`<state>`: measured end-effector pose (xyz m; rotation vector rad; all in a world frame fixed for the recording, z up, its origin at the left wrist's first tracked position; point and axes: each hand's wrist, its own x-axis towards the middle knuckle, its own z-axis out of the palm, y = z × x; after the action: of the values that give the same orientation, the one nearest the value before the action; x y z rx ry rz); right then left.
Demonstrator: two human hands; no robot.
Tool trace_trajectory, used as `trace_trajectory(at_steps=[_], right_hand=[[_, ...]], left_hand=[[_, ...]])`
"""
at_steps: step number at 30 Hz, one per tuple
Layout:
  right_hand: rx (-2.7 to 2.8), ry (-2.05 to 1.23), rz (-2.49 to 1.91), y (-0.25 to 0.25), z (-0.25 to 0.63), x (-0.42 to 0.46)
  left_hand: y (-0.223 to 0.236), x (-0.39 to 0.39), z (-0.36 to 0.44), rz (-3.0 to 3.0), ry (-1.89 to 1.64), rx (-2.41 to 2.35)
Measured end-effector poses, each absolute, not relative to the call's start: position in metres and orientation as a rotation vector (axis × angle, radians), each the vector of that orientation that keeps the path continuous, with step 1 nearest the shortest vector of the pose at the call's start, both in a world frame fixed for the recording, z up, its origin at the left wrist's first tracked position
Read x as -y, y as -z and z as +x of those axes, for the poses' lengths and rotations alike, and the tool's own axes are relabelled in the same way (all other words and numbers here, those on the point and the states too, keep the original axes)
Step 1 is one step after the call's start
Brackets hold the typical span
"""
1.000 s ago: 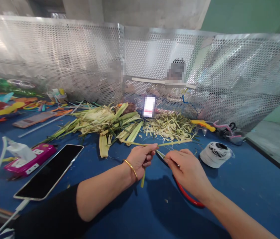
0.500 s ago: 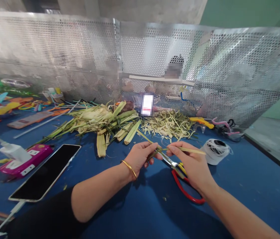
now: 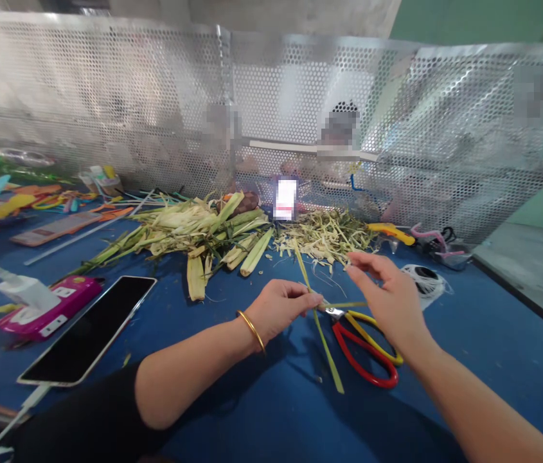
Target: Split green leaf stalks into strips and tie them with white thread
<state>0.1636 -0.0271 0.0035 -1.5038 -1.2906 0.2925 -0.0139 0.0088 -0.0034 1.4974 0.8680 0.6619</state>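
Observation:
My left hand, with a gold bangle at its wrist, pinches crossed strips of corn husk between thumb and forefinger. One green strip runs up toward the pile and down toward me; a shorter one points right. My right hand is raised to the right of the strips, apart from them. Its thumb and forefinger tips are close together; anything between them is too small to make out. Under the hands lie scissors with red and yellow handles, blades partly hidden by my left hand and the strips.
Corn husks and a heap of shreds lie behind my hands. A spool of white thread stands at right. At left are a phone and a magenta power strip. A perforated metal screen runs along the back.
My right hand has let go of the husk strip and moved up and right. The strips now cross at my left fingertips, one hanging down toward me. More of the scissors shows.

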Motion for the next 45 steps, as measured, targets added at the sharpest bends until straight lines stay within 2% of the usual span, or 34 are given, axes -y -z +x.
trace_trajectory(at_steps=[4,11,22,26,30,32,34,36,38,40,42,45], right_hand=[[1.689,-0.674,-1.567,-0.018,0.158,0.035],[1.429,-0.974,-1.450,-0.010,0.138,0.037],[1.279,-0.774,-1.395,0.005,0.131,0.036],[1.325,-0.689,-1.411,0.003,0.147,0.027],[1.129,-0.584,-1.411,0.002,0.172,0.019],[1.042,-0.351,-1.407,-0.003,0.180,0.022],[0.995,0.056,-1.402,-0.010,0.180,0.032],[1.135,0.331,-1.396,-0.016,0.172,0.044],[1.570,0.207,-1.356,-0.016,0.156,0.052],[1.828,-0.094,-1.455,-0.008,0.138,0.054],[1.842,-0.276,-1.541,0.004,0.123,0.052],[1.824,-0.288,-1.520,0.018,0.112,0.047]], left_hand=[[0.002,-0.006,-0.015,1.589,-0.557,-0.779],[0.005,-0.006,-0.015,1.638,-0.446,-0.720],[-0.002,0.000,-0.015,1.541,-0.420,-0.724],[-0.002,-0.004,-0.014,1.315,-0.560,-0.780],[-0.005,-0.013,-0.018,1.029,-0.702,-0.747],[-0.007,-0.016,-0.019,0.940,-0.739,-0.732],[-0.007,-0.017,-0.018,0.887,-0.783,-0.716],[-0.006,-0.017,-0.017,0.869,-0.833,-0.697],[-0.004,-0.015,-0.014,0.866,-0.883,-0.686],[-0.001,-0.014,-0.013,0.859,-0.904,-0.685],[0.000,-0.011,-0.011,0.846,-0.896,-0.692],[0.001,-0.008,-0.010,0.832,-0.876,-0.704]])
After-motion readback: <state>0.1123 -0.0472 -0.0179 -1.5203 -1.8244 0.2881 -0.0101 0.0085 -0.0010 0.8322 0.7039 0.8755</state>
